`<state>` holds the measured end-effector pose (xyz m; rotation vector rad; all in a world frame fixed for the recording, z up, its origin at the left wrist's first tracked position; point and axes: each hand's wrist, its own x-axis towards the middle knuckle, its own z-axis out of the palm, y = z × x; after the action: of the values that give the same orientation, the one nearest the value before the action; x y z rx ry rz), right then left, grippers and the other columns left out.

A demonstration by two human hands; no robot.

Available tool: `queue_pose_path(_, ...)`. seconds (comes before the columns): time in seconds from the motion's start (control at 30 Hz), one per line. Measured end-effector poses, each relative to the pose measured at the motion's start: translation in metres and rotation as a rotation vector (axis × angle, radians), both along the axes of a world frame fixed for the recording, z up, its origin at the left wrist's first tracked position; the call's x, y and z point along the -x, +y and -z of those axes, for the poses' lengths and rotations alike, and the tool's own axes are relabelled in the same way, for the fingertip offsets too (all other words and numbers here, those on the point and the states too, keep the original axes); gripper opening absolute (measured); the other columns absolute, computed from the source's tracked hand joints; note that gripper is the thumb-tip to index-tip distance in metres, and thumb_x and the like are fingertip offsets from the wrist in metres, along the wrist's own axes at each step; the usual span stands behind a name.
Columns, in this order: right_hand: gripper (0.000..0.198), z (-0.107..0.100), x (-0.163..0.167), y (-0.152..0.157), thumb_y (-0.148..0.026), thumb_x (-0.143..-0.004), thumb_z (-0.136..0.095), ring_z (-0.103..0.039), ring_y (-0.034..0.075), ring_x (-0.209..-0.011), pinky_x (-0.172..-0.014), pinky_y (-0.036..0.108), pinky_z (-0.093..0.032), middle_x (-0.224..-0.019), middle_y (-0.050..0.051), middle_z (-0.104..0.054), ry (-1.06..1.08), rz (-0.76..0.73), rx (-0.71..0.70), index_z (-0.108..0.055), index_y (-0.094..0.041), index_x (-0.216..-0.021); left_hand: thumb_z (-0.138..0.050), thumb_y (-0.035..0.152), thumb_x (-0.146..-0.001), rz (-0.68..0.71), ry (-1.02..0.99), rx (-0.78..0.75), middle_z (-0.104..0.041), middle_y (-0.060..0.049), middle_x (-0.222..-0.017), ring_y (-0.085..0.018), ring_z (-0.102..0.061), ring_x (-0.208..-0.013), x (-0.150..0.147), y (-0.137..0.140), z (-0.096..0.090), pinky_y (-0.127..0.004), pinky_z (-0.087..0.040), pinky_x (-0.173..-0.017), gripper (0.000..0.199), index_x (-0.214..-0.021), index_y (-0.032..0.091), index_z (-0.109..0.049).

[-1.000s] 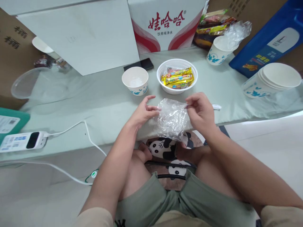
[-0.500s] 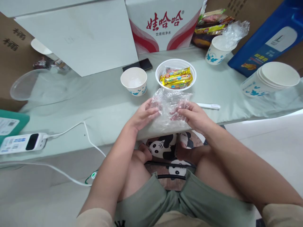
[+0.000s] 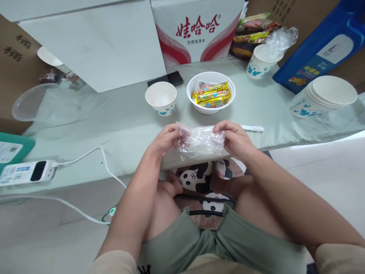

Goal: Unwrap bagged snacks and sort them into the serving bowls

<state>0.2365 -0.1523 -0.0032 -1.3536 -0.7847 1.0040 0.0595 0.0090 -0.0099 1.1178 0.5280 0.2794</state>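
Observation:
A crumpled clear plastic bag (image 3: pixel 202 141) is stretched between my two hands, over the table's front edge. My left hand (image 3: pixel 169 139) is closed on its left end. My right hand (image 3: pixel 234 137) pinches its upper right corner. Just beyond the bag stands a white bowl (image 3: pixel 194 104) holding several yellow-wrapped snack sticks (image 3: pixel 212 95). To its left is a paper cup (image 3: pixel 161 99) with blue leaf prints. A white plastic utensil (image 3: pixel 252 128) lies to the right, its left part hidden behind my right hand.
Stacked paper cups (image 3: pixel 323 97) and a blue jug (image 3: pixel 319 49) stand at the right. Another cup (image 3: pixel 261 62) has clear plastic in it. A phone (image 3: pixel 175 78) lies near the boxes. At the left are a clear lid (image 3: pixel 25 102), a white device (image 3: pixel 25 173) and its cable (image 3: pixel 104 160).
My hands have moved slightly apart. The bag, bunched upright before, is now pulled wider and lower, and my right fingers have closed on its corner.

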Motion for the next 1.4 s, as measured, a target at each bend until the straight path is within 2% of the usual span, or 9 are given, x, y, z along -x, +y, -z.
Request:
queue_pose_path(0.13,0.022,-0.005,-0.001,-0.003,-0.039,-0.075,-0.052,-0.052,0.017,-0.065,-0.06,0.032,-0.042,-0.073,0.004,-0.064,-0.223,-0.012,0.019,-0.064,-0.022,-0.067,-0.069,0.057,-0.071,0.061,0.034,0.031,-0.063,-0.004,-0.064,-0.016,-0.059,-0.055,0.0,0.003,-0.002,-0.03,-0.049,-0.054,0.04,-0.068,0.017,-0.066)
queue_pose_path(0.4,0.045,0.0,0.006,0.004,-0.041,-0.066,-0.075,-0.052,0.014,-0.067,-0.06,0.028,-0.042,-0.082,-0.003,-0.057,-0.252,0.038,0.198,-0.051,-0.025,-0.101,-0.071,0.016,-0.06,0.052,-0.003,-0.263,-0.061,0.0,-0.094,-0.009,-0.056,-0.071,-0.007,-0.005,0.01,-0.024,-0.045,-0.062,0.03,-0.083,0.02,-0.051)
queue_pose_path(0.57,0.021,-0.004,0.011,0.005,-0.04,-0.076,-0.063,-0.046,0.014,-0.063,-0.06,0.029,-0.037,-0.065,-0.004,-0.051,-0.4,0.102,0.228,-0.051,-0.023,-0.074,-0.063,0.017,-0.067,-0.497,0.096,-0.842,-0.061,-0.005,-0.098,-0.021,-0.06,-0.098,-0.009,-0.013,0.013,-0.036,-0.052,-0.085,0.021,-0.086,0.023,-0.055)
queue_pose_path(0.63,0.02,-0.004,0.014,0.005,-0.037,-0.075,-0.064,-0.046,0.014,-0.065,-0.063,0.029,-0.037,-0.067,-0.004,-0.052,-0.446,0.172,0.149,-0.051,-0.023,-0.072,-0.065,0.024,-0.073,-0.52,0.107,-1.005,-0.063,-0.006,-0.093,-0.023,-0.061,-0.098,-0.01,-0.024,0.013,-0.039,-0.051,-0.09,0.013,-0.084,0.022,-0.058)
queue_pose_path(0.8,0.021,-0.001,0.022,0.008,-0.038,-0.077,-0.067,-0.052,0.014,-0.068,-0.067,0.03,-0.044,-0.076,-0.003,-0.057,-0.196,-0.074,-0.031,-0.054,-0.023,-0.079,-0.069,0.045,-0.079,-0.043,-0.053,-0.633,-0.069,-0.005,-0.095,-0.018,-0.062,-0.082,-0.017,-0.042,0.013,-0.029,-0.05,-0.071,0.037,-0.106,0.02,-0.064)
queue_pose_path(1.0,0.04,0.007,0.026,0.018,-0.036,-0.072,-0.077,-0.061,0.022,-0.102,-0.085,0.036,-0.051,-0.111,0.005,-0.064,-0.351,0.169,-0.035,-0.058,-0.026,-0.105,-0.071,0.044,-0.074,-0.091,-0.01,-0.458,-0.057,0.003,-0.069,-0.013,-0.048,-0.064,-0.02,-0.028,0.01,-0.026,-0.038,-0.061,0.028,-0.082,0.017,-0.066)
queue_pose_path(1.1,0.039,0.011,0.031,0.021,-0.041,-0.073,-0.077,-0.062,0.019,-0.083,-0.072,0.033,-0.051,-0.097,0.002,-0.065,-0.31,0.088,-0.003,-0.057,-0.025,-0.103,-0.071,0.036,-0.07,-0.024,-0.057,-0.4,-0.057,0.003,-0.067,-0.012,-0.048,-0.061,-0.018,-0.023,0.008,-0.025,-0.036,-0.059,0.021,-0.078,0.017,-0.066)
queue_pose_path(1.23,0.024,0.002,0.035,0.028,-0.04,-0.079,-0.07,-0.05,0.014,-0.061,-0.057,0.028,-0.04,-0.072,-0.003,-0.055,-0.506,0.17,0.005,-0.054,-0.024,-0.085,-0.071,0.029,-0.069,-0.297,-0.199,-0.325,-0.064,0.0,-0.076,-0.012,-0.055,-0.067,-0.013,-0.011,0.005,-0.025,-0.042,-0.063,0.018,-0.083,0.019,-0.066)
queue_pose_path(1.4,0.008,-0.045,0.03,0.088,-0.027,-0.079,-0.064,-0.055,0.019,-0.073,-0.07,0.034,-0.044,-0.077,0.001,-0.06,-1.113,0.221,-0.228,-0.056,-0.024,-0.079,-0.061,0.03,-0.08,-0.788,-0.239,-0.32,-0.042,0.005,-0.054,-0.009,-0.038,-0.051,0.001,0.016,0.0,-0.023,-0.029,-0.051,0.025,-0.06,0.019,-0.052)
